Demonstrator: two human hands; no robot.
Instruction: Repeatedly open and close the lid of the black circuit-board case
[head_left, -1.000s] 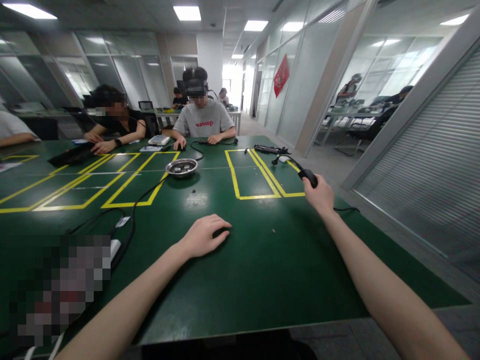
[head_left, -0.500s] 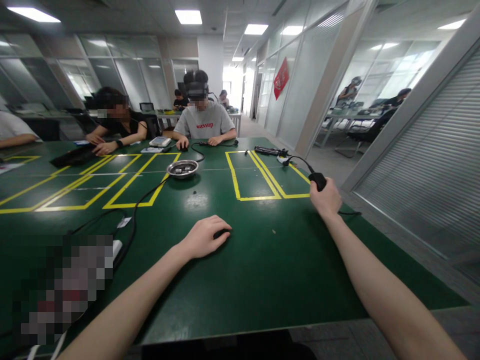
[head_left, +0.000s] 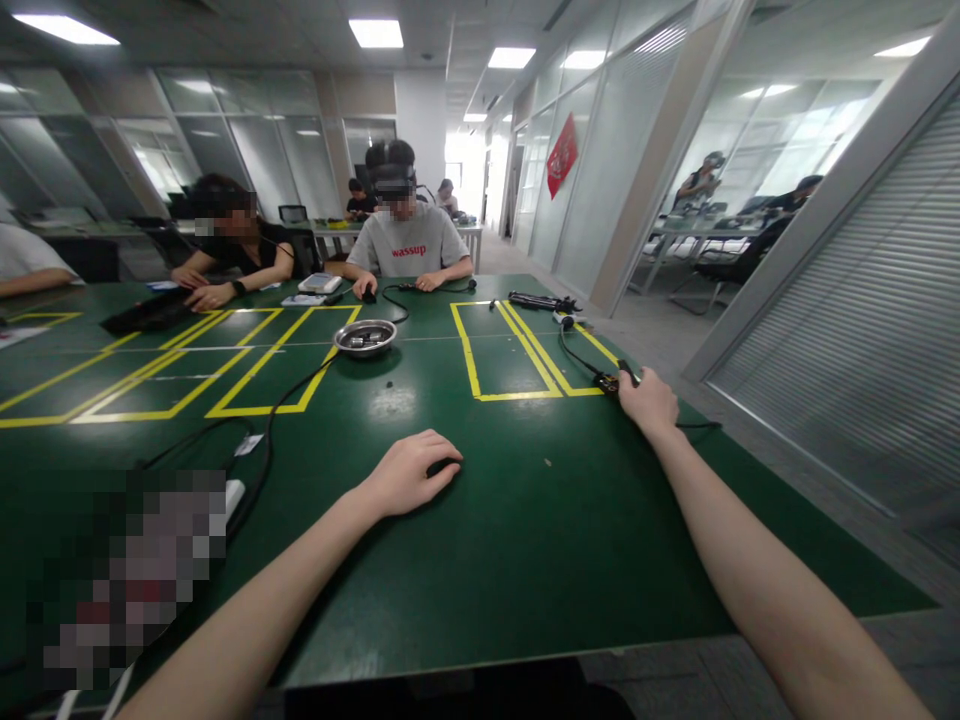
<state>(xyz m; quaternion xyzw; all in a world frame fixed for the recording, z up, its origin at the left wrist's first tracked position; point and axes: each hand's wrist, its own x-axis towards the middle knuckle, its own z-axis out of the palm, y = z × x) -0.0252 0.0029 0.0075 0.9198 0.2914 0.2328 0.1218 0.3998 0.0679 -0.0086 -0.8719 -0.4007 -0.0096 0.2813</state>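
My left hand point(head_left: 409, 473) rests on the green table point(head_left: 510, 540), fingers slightly curved and thumb apart. A dark patch shows between thumb and forefinger; I cannot tell if it is shadow or a thing. Near the table's right edge, my right hand point(head_left: 651, 402) is closed on a small black corded device point(head_left: 607, 384). Its open-looking side carries small brownish or gold details, and a dark piece sticks up by my thumb. A black cord point(head_left: 577, 352) runs from it to a dark round end point(head_left: 568, 323) farther back. My palm hides the rest.
A metal bowl point(head_left: 365, 338) with small metal parts stands mid-table. Yellow tape point(head_left: 517, 397) marks rectangles. A folded black tripod-like thing point(head_left: 544, 301) lies beyond. Black cable point(head_left: 270, 440) runs along the left, beside a blurred-out object point(head_left: 142, 570). Co-workers point(head_left: 412, 240) sit opposite.
The black device in my right hand has turned and come lower, so another side of it shows at the left of my fingers. Its cord sags lower. My left hand stays put.
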